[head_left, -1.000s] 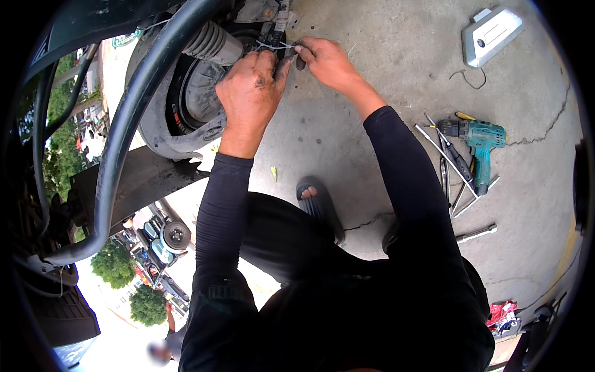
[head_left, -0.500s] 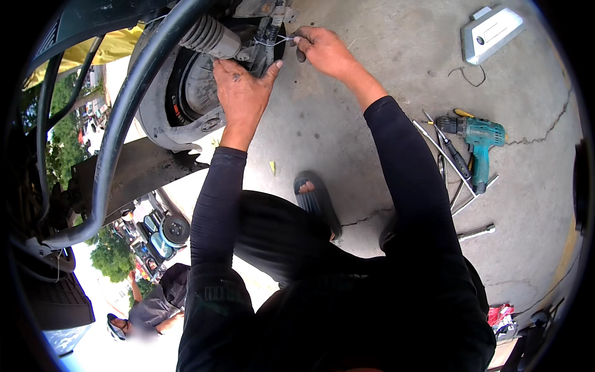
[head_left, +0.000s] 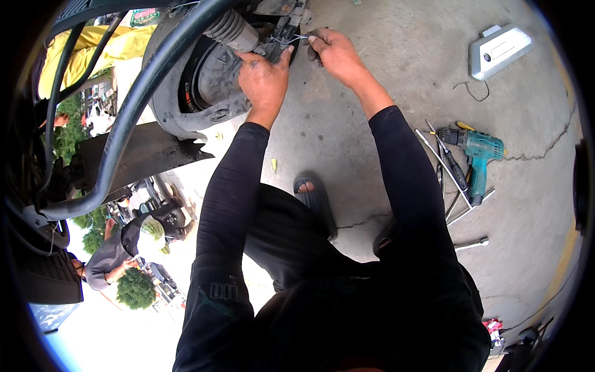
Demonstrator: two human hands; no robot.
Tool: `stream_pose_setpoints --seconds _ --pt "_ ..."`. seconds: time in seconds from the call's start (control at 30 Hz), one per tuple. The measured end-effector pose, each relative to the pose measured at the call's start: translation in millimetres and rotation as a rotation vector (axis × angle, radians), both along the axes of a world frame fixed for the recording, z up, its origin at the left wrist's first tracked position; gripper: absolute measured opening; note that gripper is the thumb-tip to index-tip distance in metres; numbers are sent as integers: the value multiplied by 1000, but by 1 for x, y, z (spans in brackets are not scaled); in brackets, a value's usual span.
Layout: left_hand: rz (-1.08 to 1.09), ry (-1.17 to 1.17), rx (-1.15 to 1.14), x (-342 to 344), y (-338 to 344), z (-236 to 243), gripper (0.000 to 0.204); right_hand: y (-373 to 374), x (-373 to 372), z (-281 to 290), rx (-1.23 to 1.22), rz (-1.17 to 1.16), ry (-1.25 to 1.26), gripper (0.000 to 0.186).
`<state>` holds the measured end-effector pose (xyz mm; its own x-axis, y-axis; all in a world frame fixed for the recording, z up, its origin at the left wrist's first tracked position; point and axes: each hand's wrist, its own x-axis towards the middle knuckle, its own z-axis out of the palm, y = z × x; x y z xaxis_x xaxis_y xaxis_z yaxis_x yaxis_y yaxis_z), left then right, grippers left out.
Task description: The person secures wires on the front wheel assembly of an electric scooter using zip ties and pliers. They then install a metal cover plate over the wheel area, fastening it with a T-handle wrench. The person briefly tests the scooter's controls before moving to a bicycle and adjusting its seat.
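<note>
Grey wire (head_left: 291, 39), thin and a bit twisted, is up near the top, next to a ribbed tube (head_left: 230, 31) and a dirty wheel (head_left: 214, 87). The right hand (head_left: 325, 48) has its thumb and finger pinched together on one end of the wire, and it hides the tip. The left hand (head_left: 263, 80) has its thumb and fingers spread apart, just under the tube; I cannot tell if it touches the tube. A thick dark bar (head_left: 145, 84) bends across in front and covers some of the wheel. Far off on the left are a yellow sheet (head_left: 127, 43), a green tree (head_left: 136, 288) and another person (head_left: 106, 265). On the floor (head_left: 365, 155) to the right lies a blue-green drill (head_left: 484, 146), touching or near a screwdriver (head_left: 453, 164) and some thin metal rods (head_left: 434, 147). A silver box (head_left: 505, 53) lies above them, well away from both hands.
</note>
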<state>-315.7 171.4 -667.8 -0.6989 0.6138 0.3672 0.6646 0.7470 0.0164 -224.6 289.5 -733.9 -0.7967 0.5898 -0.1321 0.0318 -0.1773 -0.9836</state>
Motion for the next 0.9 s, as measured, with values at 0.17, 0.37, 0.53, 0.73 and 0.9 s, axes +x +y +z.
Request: stream_pose_setpoints --seconds 0.17,0.37,0.53,0.73,0.9 --pt "-7 46 34 -3 1 -2 88 -6 -14 -23 69 -138 -21 24" --pt "-32 108 39 -8 -1 -5 83 -3 -23 -29 246 -186 -70 23" --pt "50 53 -13 -7 1 -3 86 6 -2 -12 377 -128 -70 25" --pt "43 50 25 -5 4 -1 84 -4 9 -5 196 -50 -45 26" --pt "104 2 7 -4 5 0 85 -5 17 0 193 -40 -22 24"
